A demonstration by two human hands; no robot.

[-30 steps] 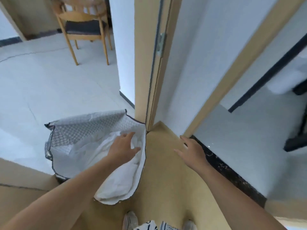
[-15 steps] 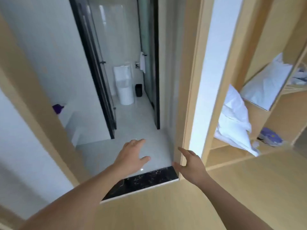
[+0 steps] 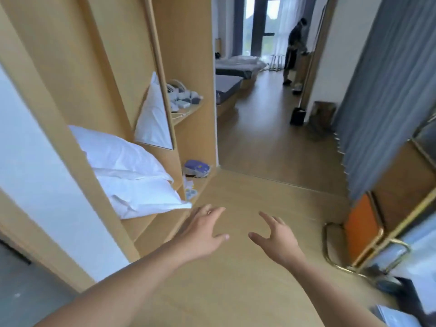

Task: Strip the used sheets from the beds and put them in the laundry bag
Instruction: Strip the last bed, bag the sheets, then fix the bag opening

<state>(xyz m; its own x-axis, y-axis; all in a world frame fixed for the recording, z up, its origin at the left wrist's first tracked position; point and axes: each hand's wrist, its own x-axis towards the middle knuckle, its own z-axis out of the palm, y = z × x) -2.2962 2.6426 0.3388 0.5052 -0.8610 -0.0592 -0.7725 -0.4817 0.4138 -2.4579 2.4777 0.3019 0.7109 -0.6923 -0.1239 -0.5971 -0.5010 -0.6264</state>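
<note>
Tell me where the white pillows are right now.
In the head view, the two stacked white pillows lie on a low shelf of the light wooden wardrobe at left, just up-left of the empty left hand.

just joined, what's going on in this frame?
Nothing is being handled right now. The person's left hand and right hand are both out in front, fingers spread and empty, over the light wooden floor. White pillows sit on the open wooden shelf unit to the left. Down the hallway, two beds show, the farther one with rumpled white bedding on it. No laundry bag is visible.
</note>
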